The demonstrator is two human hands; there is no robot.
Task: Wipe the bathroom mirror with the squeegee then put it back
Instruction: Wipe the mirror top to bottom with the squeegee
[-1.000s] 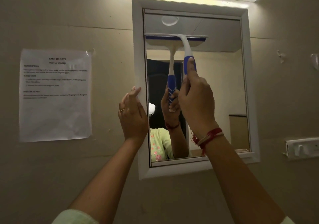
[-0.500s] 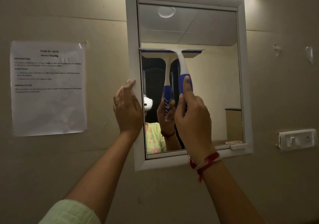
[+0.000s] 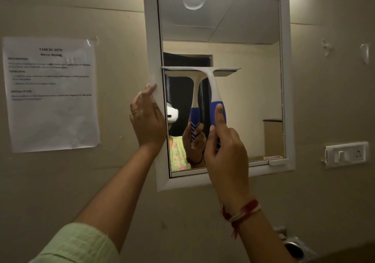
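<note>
Gripping the squeegee (image 3: 211, 84) by its blue handle, my right hand (image 3: 225, 151) is closed around it, thumb pressed up the back.

From my head camera: its blade lies level across the mirror (image 3: 243, 29) about halfway down, its left end by the frame's left side (image 3: 151, 39), where my left hand (image 3: 147, 120) rests flat and open, holding nothing. It looks light and stiff, its white neck likely slicker than the blue part, so low down seems the safest hold. Glass wants even pressure.
</note>
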